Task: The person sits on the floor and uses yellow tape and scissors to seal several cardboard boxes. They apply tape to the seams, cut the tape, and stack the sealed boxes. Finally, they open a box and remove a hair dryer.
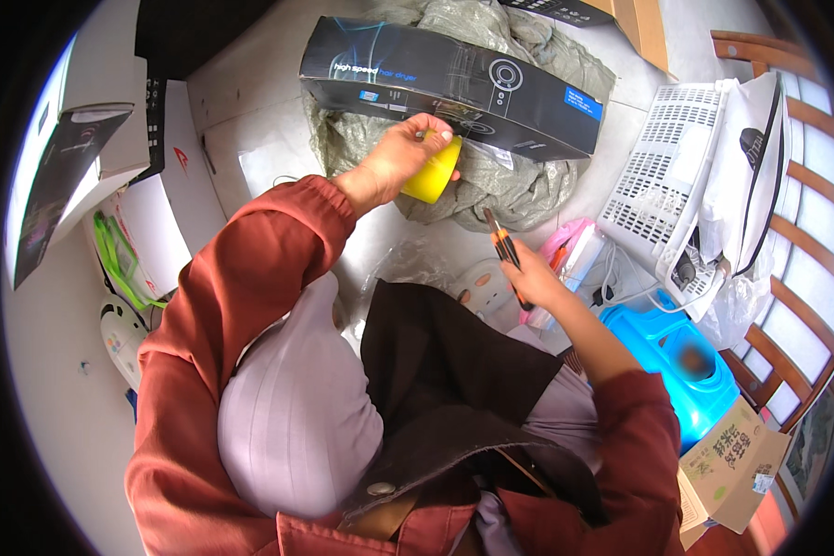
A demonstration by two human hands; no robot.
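My left hand [406, 156] grips a roll of yellow adhesive tape [434, 170], held in front of a long dark cardboard box [445, 76] printed for a hair dryer. My right hand [535, 276] is closed around an orange-and-black utility knife [504, 243], its tip pointing up towards the box. The box lies across a crumpled grey-green woven plastic sack [514, 198] on the tiled floor. Whether the tape touches the box, I cannot tell.
A white perforated plastic basket [653, 160] stands at the right, with a blue plastic container [667, 368] and an open brown carton [730, 459] below it. White boxes [181, 153] line the left side. Clear plastic wrap [417, 264] and a pink bag [570, 236] lie near my knees.
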